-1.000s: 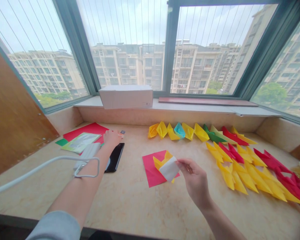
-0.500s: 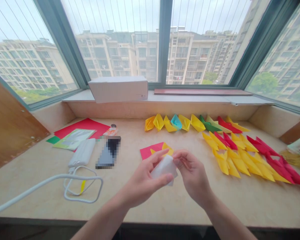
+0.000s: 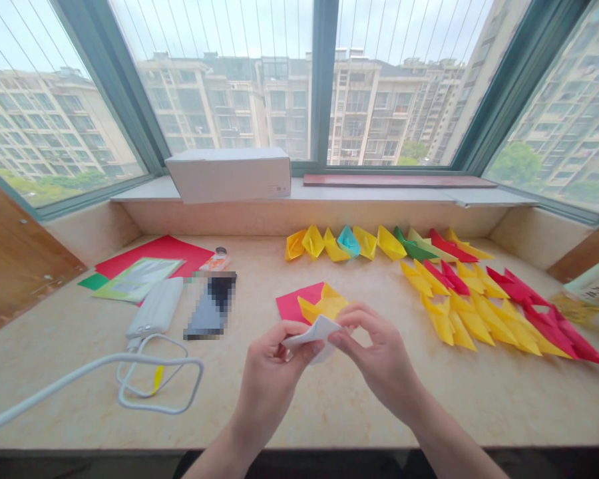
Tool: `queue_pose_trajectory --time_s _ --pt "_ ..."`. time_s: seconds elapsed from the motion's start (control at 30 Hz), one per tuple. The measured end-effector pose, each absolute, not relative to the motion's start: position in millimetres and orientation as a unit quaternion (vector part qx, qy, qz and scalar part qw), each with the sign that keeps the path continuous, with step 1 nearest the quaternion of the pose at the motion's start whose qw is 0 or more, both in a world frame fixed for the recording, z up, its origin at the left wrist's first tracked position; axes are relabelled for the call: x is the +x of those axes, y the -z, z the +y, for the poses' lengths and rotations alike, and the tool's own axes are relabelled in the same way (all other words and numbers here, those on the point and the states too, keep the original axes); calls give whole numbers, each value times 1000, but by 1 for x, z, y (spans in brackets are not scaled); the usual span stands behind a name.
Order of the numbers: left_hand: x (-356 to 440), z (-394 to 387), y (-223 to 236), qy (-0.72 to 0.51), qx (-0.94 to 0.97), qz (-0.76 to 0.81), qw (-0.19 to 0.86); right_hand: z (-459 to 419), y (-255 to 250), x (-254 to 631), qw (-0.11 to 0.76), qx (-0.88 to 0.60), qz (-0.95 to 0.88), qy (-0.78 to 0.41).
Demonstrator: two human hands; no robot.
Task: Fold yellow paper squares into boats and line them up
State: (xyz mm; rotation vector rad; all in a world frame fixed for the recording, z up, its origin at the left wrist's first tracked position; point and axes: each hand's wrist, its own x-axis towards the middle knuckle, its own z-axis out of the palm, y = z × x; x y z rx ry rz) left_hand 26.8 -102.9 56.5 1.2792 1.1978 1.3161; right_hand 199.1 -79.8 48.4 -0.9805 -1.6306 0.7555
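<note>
Both hands meet over the marble sill, pinching a small white piece of paper (image 3: pixel 317 331) between them. My left hand (image 3: pixel 272 379) grips its left edge with thumb and fingers. My right hand (image 3: pixel 379 362) holds its right edge. Just beyond the hands a yellow folded paper shape (image 3: pixel 324 306) lies on a red paper sheet (image 3: pixel 292 303). Rows of folded paper boats (image 3: pixel 449 279) in yellow, red, green and blue lie to the right and behind.
A power bank (image 3: pixel 154 307) with a looped white cable (image 3: pixel 144 372), a phone (image 3: pixel 210 313) and a small tube (image 3: pixel 214 261) lie to the left. Red and green sheets (image 3: pixel 150 263) sit far left. A white box (image 3: pixel 229 173) rests on the window ledge.
My left hand left the small tube near the phone and came to the white paper held by my right hand. Both hands now pinch it, lower and closer to me.
</note>
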Motion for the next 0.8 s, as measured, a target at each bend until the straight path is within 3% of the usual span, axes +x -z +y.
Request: queue_pose_trajectory --time_s 0.23,0.53,0.7,0.8 --pt "22 -110 -49 -512 529 510 445 -83 -40 195 555 -415 -671 -263" --pt "16 -118 -55 -400 531 371 649 -90 -37 189 562 -451 -595 -356" --pt "14 -128 -59 -488 486 415 595 -96 -44 192 572 -418 -602 -369" --pt "16 -136 -64 -502 468 448 573 -108 -53 192 520 -363 -685 -358"
